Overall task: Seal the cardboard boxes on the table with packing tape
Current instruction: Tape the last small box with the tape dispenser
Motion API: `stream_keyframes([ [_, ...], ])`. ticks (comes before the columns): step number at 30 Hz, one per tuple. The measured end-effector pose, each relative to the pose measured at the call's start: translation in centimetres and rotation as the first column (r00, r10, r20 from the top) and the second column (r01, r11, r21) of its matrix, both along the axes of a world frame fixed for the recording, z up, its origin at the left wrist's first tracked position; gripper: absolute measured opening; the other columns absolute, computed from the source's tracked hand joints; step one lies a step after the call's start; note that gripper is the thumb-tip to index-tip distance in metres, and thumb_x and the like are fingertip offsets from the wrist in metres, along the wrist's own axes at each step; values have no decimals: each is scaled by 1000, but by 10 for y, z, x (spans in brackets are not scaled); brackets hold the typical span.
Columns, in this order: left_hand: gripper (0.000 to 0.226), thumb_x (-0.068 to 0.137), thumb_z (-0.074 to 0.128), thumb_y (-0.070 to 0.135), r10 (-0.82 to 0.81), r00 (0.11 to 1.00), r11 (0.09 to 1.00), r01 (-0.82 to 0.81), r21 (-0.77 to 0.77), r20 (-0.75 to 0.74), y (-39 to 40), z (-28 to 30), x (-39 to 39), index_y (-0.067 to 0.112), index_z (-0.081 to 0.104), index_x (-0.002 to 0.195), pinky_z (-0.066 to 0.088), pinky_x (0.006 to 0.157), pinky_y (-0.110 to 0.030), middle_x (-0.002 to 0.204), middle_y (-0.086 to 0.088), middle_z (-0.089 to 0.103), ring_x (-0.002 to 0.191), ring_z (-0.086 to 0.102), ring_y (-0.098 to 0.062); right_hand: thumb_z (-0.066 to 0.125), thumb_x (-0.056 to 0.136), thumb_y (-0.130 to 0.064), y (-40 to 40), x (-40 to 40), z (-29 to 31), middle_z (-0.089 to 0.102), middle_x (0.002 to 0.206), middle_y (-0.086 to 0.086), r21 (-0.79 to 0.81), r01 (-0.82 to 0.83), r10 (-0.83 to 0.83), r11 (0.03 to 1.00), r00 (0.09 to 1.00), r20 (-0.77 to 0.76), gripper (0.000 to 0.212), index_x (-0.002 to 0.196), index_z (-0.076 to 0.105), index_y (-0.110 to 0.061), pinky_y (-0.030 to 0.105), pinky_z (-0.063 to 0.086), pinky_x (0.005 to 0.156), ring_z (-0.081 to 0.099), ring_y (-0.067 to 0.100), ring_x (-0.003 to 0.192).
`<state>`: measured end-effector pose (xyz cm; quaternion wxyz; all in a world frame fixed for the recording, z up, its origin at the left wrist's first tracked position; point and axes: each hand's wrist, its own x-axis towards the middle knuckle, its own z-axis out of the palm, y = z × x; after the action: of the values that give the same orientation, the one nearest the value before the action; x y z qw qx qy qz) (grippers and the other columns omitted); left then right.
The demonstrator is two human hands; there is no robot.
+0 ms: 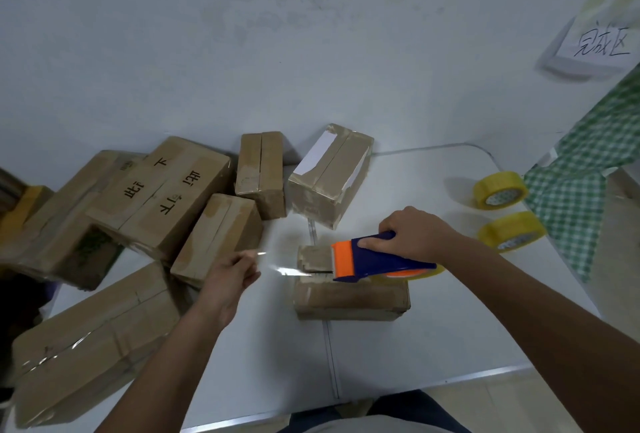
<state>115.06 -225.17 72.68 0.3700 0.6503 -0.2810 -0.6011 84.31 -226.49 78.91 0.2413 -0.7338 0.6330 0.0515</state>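
A small cardboard box (pixel 349 297) lies on the white table (pixel 433 346) in front of me. My right hand (pixel 415 235) grips a blue and orange tape dispenser (pixel 374 257) that sits over the box's top. A strip of clear tape (pixel 280 264) stretches left from the dispenser. My left hand (pixel 230 275) pinches the free end of that strip, left of the box and above the table.
Several cardboard boxes (pixel 166 193) are piled at the left, with two more (pixel 329 176) behind the work spot. Two yellow tape rolls (pixel 500 190) lie at the right near a green checked cloth (pixel 588 172). A paper sign (pixel 595 48) hangs on the wall.
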Motion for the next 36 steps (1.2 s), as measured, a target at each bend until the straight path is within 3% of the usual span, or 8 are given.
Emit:
stream_keyframes([
  [4,13,100,56,12,-2,1000,998,0,57,31,6,-16,4,2,64,97,51,91,-33,81,-9,56,79,57,-18,42,86,-73,3,5,-12,65,82,-6,16,19,-19,1000,1000,-1,59,94,67,-20,23,46,68,61,10,77],
  [9,11,98,60,14,-6,996,997,-1,75,94,8,-29,2,5,63,104,49,90,-33,90,-8,58,85,57,-18,42,85,-74,1,11,-17,61,80,-9,10,41,-41,999,999,-18,59,97,66,-21,23,45,70,59,9,77],
  [14,8,98,61,16,6,992,998,-14,59,127,10,-48,-6,12,63,91,45,89,-32,98,-9,60,90,57,-19,39,83,-78,0,13,-26,67,89,-5,-28,37,-39,999,997,-66,67,101,68,-21,25,50,75,60,11,80],
  [21,8,96,63,12,-13,994,997,5,81,107,4,-79,-14,9,64,89,46,83,-31,85,-6,57,82,53,-19,41,83,-78,-2,17,-27,63,78,-6,-43,57,-60,997,996,-68,64,92,68,-20,24,47,69,60,10,73],
  [27,11,97,58,12,-83,990,992,71,105,117,7,-106,-37,6,67,97,50,75,-27,99,-12,67,90,61,-25,41,81,-79,-2,17,-30,66,81,-4,-62,79,-83,995,994,-69,67,90,69,-19,25,48,69,60,10,74],
  [31,17,104,48,16,-123,985,988,109,112,120,13,-108,-56,8,62,99,45,64,-24,94,-10,65,79,57,-19,43,83,-78,-1,16,-30,63,79,-6,-57,91,-95,994,993,-67,61,87,65,-21,23,42,62,59,10,73],
  [34,18,105,45,20,-141,983,984,126,124,121,13,-112,-57,12,60,101,50,75,-31,104,-12,66,92,61,-27,43,83,-77,-1,17,-31,60,73,-9,-66,105,-109,992,992,-70,58,84,64,-23,21,39,58,58,9,71],
  [36,18,104,46,20,-172,974,976,147,163,150,12,-115,-54,9,57,113,50,86,-40,110,-13,63,99,60,-30,44,83,-77,-1,17,-32,60,73,-10,-72,117,-122,991,990,-73,58,86,66,-24,21,42,59,59,8,71],
])
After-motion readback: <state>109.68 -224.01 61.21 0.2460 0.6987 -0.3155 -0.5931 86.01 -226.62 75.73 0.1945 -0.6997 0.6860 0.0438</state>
